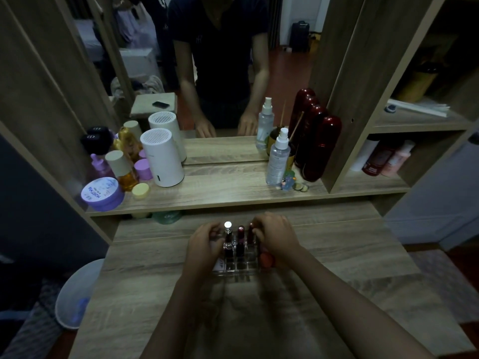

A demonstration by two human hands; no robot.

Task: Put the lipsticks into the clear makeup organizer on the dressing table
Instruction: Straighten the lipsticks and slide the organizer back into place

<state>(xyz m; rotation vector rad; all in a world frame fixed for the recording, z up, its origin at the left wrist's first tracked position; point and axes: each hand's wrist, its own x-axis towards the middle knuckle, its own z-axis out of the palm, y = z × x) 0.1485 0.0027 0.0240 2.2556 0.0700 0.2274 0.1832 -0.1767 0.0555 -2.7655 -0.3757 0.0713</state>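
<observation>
the lipsticks stand upright in the back row of the clear makeup organizer, which sits on the wooden worktop between the person's two hands: a silver-capped lipstick, a dark red lipstick beside it, and a third lipstick at the right, partly hidden. the left hand cups the organizer's left side, its fingers curled near the silver-capped one; whether they pinch anything cannot be told. the right hand has its fingers closed around the top of the third lipstick, seemingly seating it in its slot. a reddish round object shows under the right wrist, too dim to identify. judging by this, the step is placing a lipstick, with front compartments looking unfilled. the next move likely calls for letting go cleanly without tipping neighbours, then checking whether any lipstick is left outside.
</observation>
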